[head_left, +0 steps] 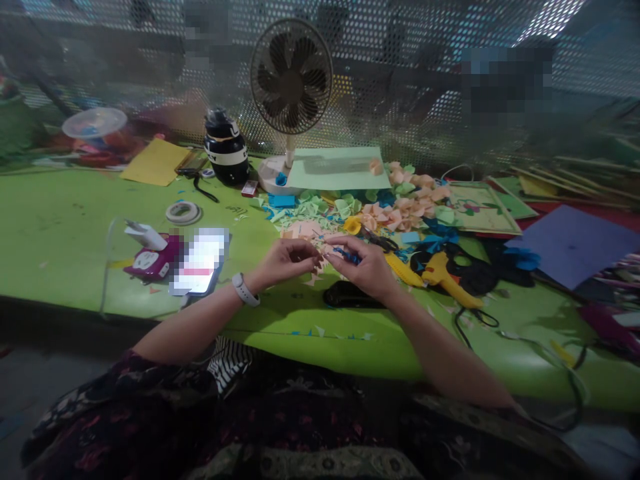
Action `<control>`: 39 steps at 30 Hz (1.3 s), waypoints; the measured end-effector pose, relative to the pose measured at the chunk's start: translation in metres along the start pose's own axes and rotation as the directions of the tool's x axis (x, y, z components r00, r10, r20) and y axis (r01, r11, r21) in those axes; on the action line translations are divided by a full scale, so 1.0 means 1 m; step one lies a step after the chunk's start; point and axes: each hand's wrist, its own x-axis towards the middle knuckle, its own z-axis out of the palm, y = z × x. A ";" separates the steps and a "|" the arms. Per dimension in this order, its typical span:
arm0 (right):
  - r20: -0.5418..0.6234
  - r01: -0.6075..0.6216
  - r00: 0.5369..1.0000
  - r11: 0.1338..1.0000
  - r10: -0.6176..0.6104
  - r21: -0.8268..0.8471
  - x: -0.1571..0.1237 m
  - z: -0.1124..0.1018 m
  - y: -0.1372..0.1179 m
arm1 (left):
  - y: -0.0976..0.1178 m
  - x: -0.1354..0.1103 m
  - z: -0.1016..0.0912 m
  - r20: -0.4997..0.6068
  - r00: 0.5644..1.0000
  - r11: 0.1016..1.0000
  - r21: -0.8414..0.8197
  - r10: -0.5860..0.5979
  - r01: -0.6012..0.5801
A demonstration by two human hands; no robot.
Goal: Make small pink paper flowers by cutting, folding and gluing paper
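Blue piece (350,256), one, pinched in right hand (371,268), left hand (286,259), grip unclear, one fan (291,81)

Head cam looks fwd & down from just above green tbl (65,233).

In the right hand (363,263), a small bright-blue piece (349,255); beyond it, curled peach paper scraps (395,219); to its right, a flat violet-blue sheet (583,243). Beyond the left hand (289,260), leftward, a rounded black bottle (231,175) with white bands.
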 end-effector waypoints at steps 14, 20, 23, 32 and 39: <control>0.109 -0.166 0.966 0.888 0.234 -0.429 0.018 -0.026 0.037 | 0.002 0.002 -0.005 0.011 1.000 0.996 0.091 -0.002 0.001; 0.130 -0.116 0.962 0.791 0.239 -0.600 0.016 -0.026 0.039 | -0.003 0.003 -0.004 0.030 0.999 0.983 0.179 -0.042 0.035; 0.147 -0.025 0.986 0.934 0.082 -0.355 0.014 -0.023 0.024 | -0.010 0.004 -0.003 0.071 0.997 0.972 0.233 -0.004 -0.013; 0.270 -0.006 0.963 0.997 0.026 -0.074 0.006 -0.007 0.009 | -0.016 0.004 -0.005 0.180 0.977 0.724 0.659 0.111 -0.204; 0.237 -0.060 0.969 0.997 0.071 -0.054 0.007 -0.004 0.015 | -0.002 0.003 -0.005 0.176 0.967 0.714 0.652 0.184 -0.255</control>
